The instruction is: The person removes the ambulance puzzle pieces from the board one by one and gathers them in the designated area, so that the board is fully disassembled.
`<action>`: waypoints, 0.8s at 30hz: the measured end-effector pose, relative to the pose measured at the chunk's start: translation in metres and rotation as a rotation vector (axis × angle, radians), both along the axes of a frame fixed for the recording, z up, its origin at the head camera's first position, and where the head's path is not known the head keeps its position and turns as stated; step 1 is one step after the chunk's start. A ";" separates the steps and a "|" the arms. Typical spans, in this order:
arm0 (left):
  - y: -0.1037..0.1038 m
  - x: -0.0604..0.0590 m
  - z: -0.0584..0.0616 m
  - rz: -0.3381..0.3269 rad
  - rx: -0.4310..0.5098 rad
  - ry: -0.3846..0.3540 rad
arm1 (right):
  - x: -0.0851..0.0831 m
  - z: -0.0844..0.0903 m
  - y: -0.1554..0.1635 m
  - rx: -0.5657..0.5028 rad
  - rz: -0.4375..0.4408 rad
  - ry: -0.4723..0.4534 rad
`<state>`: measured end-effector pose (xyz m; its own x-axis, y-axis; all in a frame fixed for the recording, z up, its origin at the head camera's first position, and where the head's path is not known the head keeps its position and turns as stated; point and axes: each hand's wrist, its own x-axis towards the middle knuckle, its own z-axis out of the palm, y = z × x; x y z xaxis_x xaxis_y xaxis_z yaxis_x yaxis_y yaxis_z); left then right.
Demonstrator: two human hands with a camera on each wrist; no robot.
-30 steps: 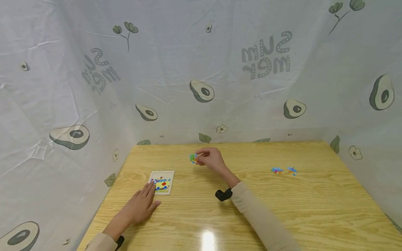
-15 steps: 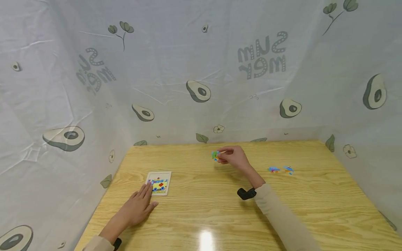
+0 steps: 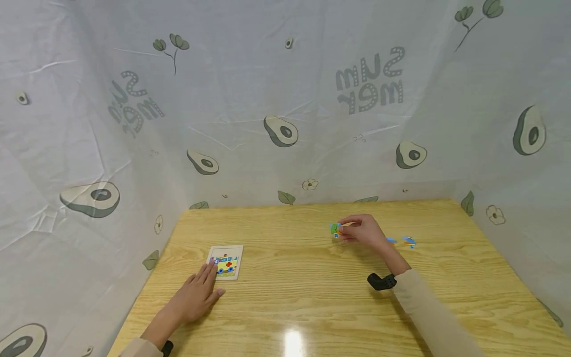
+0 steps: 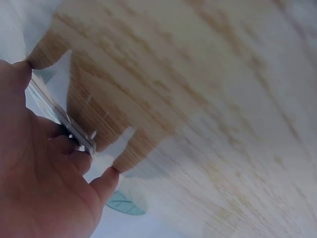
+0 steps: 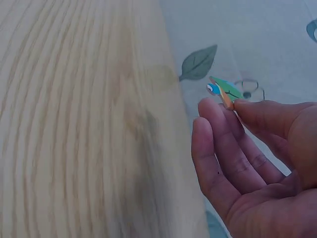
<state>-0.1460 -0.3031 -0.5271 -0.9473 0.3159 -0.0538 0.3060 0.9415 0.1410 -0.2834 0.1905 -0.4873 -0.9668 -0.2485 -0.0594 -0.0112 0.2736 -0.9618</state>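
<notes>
Piece (image 3: 334,229) is being pinched by right grip (image 3: 363,231), board (image 3: 227,247) being touched by left grip (image 3: 194,297), spread; piece-placing is apparently being done, careful lowering probably being called for.

The head view is looking forward and down from the near side of the table (image 3: 285,297), taking in the left hand (image 3: 194,296), the right hand (image 3: 363,231) and the patterned curtain (image 3: 223,99) from well back. Each wrist view is facing outward past its hand, close up and rolled sideways. Head and right wrist views are sharing the puzzle piece (image 3: 334,229); head and left wrist views are probably sharing the frame (image 3: 238,263), blurred and edge-on in the latter.
</notes>
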 end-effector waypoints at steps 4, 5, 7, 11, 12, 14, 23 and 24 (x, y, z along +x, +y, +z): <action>0.000 0.001 0.000 0.003 0.002 -0.004 | 0.001 -0.003 0.018 0.045 -0.035 -0.024; 0.001 0.001 0.000 0.003 0.003 -0.002 | 0.001 -0.003 0.023 0.055 -0.039 -0.028; 0.001 0.001 0.001 0.005 0.006 -0.001 | 0.002 -0.004 0.032 0.070 -0.051 -0.033; 0.002 0.001 0.003 0.002 0.010 -0.008 | 0.003 -0.007 0.046 0.122 -0.056 -0.041; 0.002 0.001 0.003 0.002 0.010 -0.013 | 0.003 -0.007 0.049 0.133 -0.056 -0.045; 0.002 0.002 0.003 0.003 0.011 -0.020 | 0.003 -0.008 0.053 0.155 -0.052 -0.051; 0.001 0.000 0.001 -0.002 0.001 -0.012 | 0.000 -0.011 0.066 0.278 -0.059 -0.027; 0.001 0.000 0.001 -0.003 0.001 -0.013 | 0.000 -0.011 0.067 0.288 -0.059 -0.028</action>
